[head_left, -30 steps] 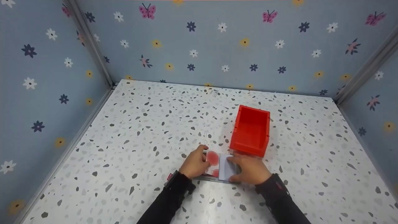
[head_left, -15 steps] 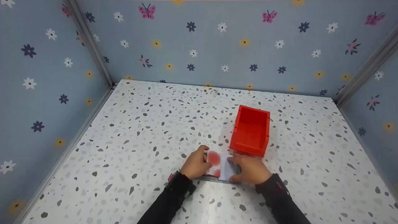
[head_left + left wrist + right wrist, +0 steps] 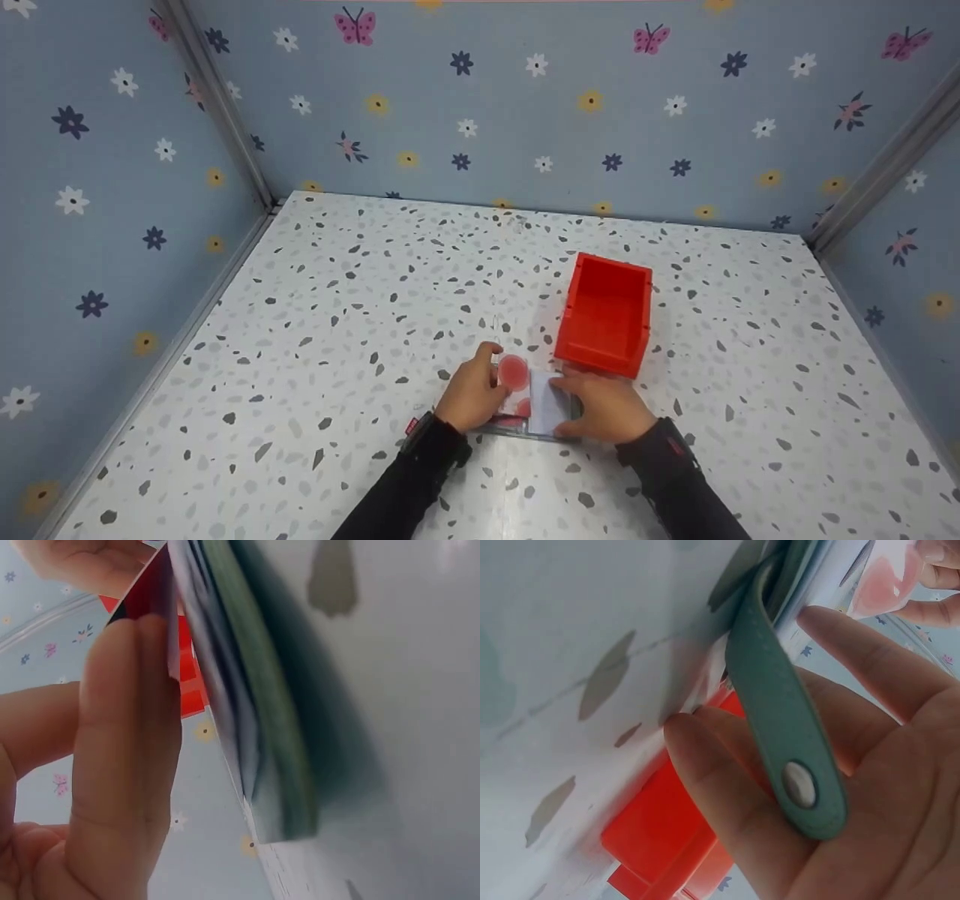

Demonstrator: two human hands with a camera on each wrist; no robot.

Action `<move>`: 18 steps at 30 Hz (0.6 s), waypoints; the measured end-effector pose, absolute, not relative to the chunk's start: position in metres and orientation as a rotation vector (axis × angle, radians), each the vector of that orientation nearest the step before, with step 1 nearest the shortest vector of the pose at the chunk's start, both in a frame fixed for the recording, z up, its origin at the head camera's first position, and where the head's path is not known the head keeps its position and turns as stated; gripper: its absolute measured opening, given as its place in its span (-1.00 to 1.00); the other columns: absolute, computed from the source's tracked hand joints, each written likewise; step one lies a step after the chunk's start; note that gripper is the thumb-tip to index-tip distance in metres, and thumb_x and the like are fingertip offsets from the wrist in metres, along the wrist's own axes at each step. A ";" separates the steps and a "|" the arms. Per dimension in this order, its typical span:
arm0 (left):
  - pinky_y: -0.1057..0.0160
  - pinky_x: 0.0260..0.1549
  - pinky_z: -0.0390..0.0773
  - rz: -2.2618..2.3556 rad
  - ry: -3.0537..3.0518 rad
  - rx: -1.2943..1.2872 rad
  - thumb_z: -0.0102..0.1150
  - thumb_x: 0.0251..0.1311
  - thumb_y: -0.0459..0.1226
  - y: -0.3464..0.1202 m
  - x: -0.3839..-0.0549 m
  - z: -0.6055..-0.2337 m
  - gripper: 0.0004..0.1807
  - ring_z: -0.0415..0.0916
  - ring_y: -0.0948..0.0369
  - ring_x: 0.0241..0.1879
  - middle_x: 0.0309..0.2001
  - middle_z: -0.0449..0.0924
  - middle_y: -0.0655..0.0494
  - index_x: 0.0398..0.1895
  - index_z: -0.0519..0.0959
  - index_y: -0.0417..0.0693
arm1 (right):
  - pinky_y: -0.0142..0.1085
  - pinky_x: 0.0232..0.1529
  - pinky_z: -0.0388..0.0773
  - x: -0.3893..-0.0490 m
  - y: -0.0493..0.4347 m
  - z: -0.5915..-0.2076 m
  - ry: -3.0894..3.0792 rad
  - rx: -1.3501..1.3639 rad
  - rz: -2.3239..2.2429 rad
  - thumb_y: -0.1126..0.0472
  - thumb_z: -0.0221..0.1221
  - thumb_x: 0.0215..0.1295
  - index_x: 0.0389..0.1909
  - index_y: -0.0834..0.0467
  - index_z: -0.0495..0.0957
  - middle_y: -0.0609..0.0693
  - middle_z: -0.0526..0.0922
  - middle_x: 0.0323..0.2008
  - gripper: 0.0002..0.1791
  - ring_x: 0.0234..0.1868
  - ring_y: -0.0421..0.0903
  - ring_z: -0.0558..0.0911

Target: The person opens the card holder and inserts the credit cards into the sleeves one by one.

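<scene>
A card with pink circles [image 3: 514, 373] is pinched between the thumb and fingers of my left hand [image 3: 466, 394]. It overlaps the left side of an open, small green wallet, whose whitish inner leaf [image 3: 550, 403] faces up. My right hand [image 3: 609, 409] holds the wallet's right side, thumb near the front edge and fingertips on the leaf. Seen from the left wrist, the wallet's green cover [image 3: 281, 742] lies against thin stacked leaves. A green strap [image 3: 780, 701] with a metal snap hangs loose across my right palm in the right wrist view.
A red plastic bin [image 3: 604, 315] stands just beyond my right hand. The speckled white tabletop [image 3: 360, 300] stretches to both sides, bounded by blue floral panels [image 3: 495, 105] at the back and sides.
The card in my left hand first shifts slightly right, then away from me, exposing a pink strip at the wallet's front. My right hand stays nearly still on the wallet.
</scene>
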State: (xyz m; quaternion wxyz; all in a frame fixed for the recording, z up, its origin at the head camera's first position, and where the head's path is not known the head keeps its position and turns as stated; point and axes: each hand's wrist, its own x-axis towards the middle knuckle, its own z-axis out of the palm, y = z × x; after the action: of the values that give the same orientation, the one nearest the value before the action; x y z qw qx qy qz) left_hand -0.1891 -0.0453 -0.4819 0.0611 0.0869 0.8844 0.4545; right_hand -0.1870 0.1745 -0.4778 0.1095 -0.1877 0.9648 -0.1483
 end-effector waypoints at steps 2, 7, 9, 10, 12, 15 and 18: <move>0.34 -0.58 0.30 1.365 2.685 0.258 0.19 0.11 -0.43 -0.045 -0.189 -0.482 -0.41 0.31 0.28 -0.59 -0.57 0.38 0.19 0.25 0.31 -0.21 | -0.01 0.27 0.49 -0.187 0.175 -0.478 2.833 -0.551 -0.441 -0.02 0.53 -0.15 0.24 -0.07 0.54 -0.07 0.57 0.24 -0.20 0.30 -0.06 0.52; 0.31 -0.55 0.34 1.340 2.669 0.245 0.20 0.08 -0.43 -0.043 -0.186 -0.481 -0.44 0.35 0.24 -0.54 -0.51 0.42 0.15 0.20 0.32 -0.19 | 0.00 0.28 0.48 -0.187 0.175 -0.478 2.825 -0.541 -0.447 -0.01 0.54 -0.16 0.24 -0.07 0.54 -0.06 0.56 0.25 -0.20 0.31 -0.05 0.51; 0.29 -0.50 0.39 1.332 2.652 0.234 0.20 0.06 -0.44 -0.041 -0.186 -0.482 -0.44 0.38 0.22 -0.49 -0.45 0.46 0.11 0.18 0.32 -0.19 | -0.01 0.28 0.48 -0.187 0.175 -0.478 2.825 -0.538 -0.442 -0.01 0.54 -0.16 0.24 -0.08 0.54 -0.07 0.56 0.26 -0.20 0.31 -0.06 0.51; 0.28 -0.46 0.42 1.327 2.643 0.228 0.21 0.06 -0.43 -0.041 -0.185 -0.482 -0.43 0.40 0.21 -0.46 -0.42 0.48 0.10 0.19 0.33 -0.20 | 0.00 0.28 0.48 -0.187 0.174 -0.478 2.824 -0.533 -0.442 -0.01 0.54 -0.16 0.24 -0.09 0.54 -0.07 0.55 0.26 -0.20 0.32 -0.07 0.50; 0.25 -0.39 0.47 1.320 2.626 0.226 0.22 0.05 -0.43 -0.040 -0.185 -0.482 -0.43 0.43 0.19 -0.41 -0.35 0.51 0.07 0.19 0.33 -0.21 | 0.00 0.29 0.47 -0.187 0.175 -0.478 2.826 -0.533 -0.435 -0.02 0.53 -0.16 0.24 -0.09 0.54 -0.06 0.55 0.27 -0.20 0.33 -0.07 0.49; 0.21 -0.29 0.52 1.305 2.616 0.239 0.23 0.04 -0.42 -0.040 -0.184 -0.481 -0.42 0.46 0.18 -0.35 -0.30 0.53 0.03 0.19 0.34 -0.23 | 0.01 0.30 0.46 -0.187 0.175 -0.477 2.823 -0.521 -0.429 -0.02 0.54 -0.17 0.24 -0.09 0.54 -0.06 0.53 0.29 -0.19 0.34 -0.06 0.48; 0.15 -0.21 0.56 1.289 2.620 0.248 0.25 0.02 -0.41 -0.041 -0.183 -0.480 -0.43 0.48 0.15 -0.30 -0.26 0.55 0.00 0.16 0.35 -0.24 | 0.01 0.30 0.46 -0.187 0.175 -0.477 2.817 -0.521 -0.422 -0.01 0.55 -0.19 0.24 -0.09 0.53 -0.05 0.53 0.29 -0.17 0.34 -0.06 0.48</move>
State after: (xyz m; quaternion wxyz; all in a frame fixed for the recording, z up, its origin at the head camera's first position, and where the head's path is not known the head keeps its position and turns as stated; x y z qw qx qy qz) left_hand -0.1832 -0.0408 -0.4804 0.1055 0.0842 0.8891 0.4373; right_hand -0.1874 0.1747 -0.4772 0.1227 -0.1785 0.9655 -0.1448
